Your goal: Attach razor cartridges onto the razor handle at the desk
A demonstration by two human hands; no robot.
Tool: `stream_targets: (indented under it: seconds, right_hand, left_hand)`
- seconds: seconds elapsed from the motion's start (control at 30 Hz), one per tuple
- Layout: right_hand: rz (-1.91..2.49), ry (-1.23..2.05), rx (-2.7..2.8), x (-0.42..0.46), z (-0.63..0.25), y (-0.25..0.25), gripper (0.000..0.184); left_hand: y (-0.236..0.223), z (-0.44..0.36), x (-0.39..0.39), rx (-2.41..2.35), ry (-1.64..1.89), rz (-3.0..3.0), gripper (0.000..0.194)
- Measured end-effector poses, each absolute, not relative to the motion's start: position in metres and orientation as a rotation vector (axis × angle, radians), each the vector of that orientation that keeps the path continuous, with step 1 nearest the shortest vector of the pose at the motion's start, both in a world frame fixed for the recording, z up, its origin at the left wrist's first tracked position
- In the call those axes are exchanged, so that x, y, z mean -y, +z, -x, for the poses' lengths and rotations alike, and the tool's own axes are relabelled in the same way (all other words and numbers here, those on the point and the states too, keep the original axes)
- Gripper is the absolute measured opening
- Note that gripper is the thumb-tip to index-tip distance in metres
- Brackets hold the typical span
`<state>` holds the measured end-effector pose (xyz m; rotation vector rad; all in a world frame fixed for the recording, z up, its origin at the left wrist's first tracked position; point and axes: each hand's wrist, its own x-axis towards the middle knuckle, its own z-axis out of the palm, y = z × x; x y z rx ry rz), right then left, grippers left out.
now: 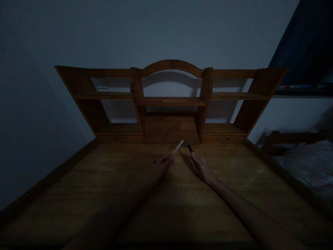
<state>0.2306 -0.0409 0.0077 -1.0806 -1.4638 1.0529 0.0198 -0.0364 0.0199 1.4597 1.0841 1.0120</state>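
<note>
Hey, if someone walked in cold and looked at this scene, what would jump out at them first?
Two bare hands meet mid-desk in dim light: the left hand holds a pale thin stick pointing up and away, and the right hand holds a small dark tool beside it. Behind them, a wooden hutch with an arched top spans the back of the wooden desk.

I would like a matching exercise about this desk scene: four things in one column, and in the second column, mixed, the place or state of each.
Things:
1. white stick
2. small black tool
3. wooden shelf unit
4. wooden desk

Places or states:
A. stands at the back, against the wall
B. held in the right hand
C. lies under both forearms
D. held in the left hand

Pairs: 1-D, 2-B, 3-A, 4-C
</note>
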Motion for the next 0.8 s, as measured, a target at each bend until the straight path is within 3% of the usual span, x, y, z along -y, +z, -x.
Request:
stream_targets:
  seconds: [0.8]
  right_hand:
    - [1.043,1.055,1.467,0.0410,-0.2320,0.0095,0.048]
  left_hand:
    - [0.0225,-0.0210,0.0382,-1.119,1.008,-1.503,0.045]
